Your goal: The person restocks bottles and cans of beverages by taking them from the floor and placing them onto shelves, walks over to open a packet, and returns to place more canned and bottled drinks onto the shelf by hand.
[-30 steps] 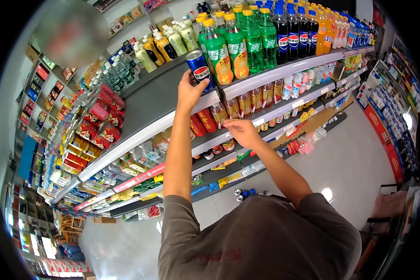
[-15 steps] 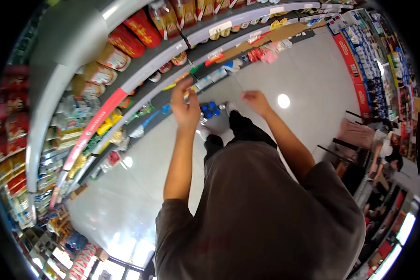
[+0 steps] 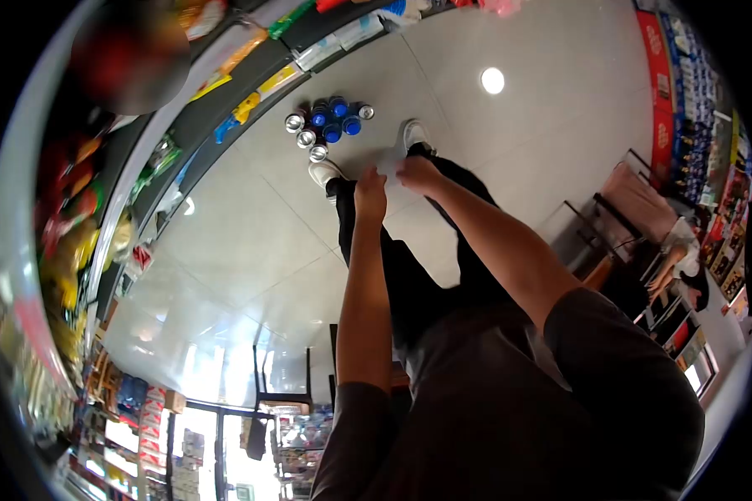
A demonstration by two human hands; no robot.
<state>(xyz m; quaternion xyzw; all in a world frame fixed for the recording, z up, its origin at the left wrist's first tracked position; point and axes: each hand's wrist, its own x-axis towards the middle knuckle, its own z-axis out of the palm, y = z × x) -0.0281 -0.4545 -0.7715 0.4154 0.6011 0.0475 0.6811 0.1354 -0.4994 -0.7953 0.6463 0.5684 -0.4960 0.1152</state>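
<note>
My left hand (image 3: pixel 371 195) and my right hand (image 3: pixel 419 175) are close together in front of my legs, fingers closed. Between their fingertips shows a small thin, whitish translucent piece (image 3: pixel 389 162), blurred, which looks like thin plastic; its exact kind cannot be made out. Beyond the hands, a group of drinks stands on the floor by my feet: several bottles with blue caps (image 3: pixel 332 133) and several silver-topped cans (image 3: pixel 307 139). One can (image 3: pixel 366 111) stands at the right side of the group.
A curved shelf (image 3: pixel 251 79) with packaged goods runs along the left and top. My shoes (image 3: pixel 416 134) are on the tiled floor (image 3: pixel 284 250). At the right are a chair (image 3: pixel 635 200), a person (image 3: pixel 678 259) and stocked shelves (image 3: pixel 689 108). Another chair (image 3: pixel 284 397) stands at the bottom.
My hands have come down and together from apart, and the pale piece now shows between them. The view has shifted, so the bottles and cans appear higher and farther left.
</note>
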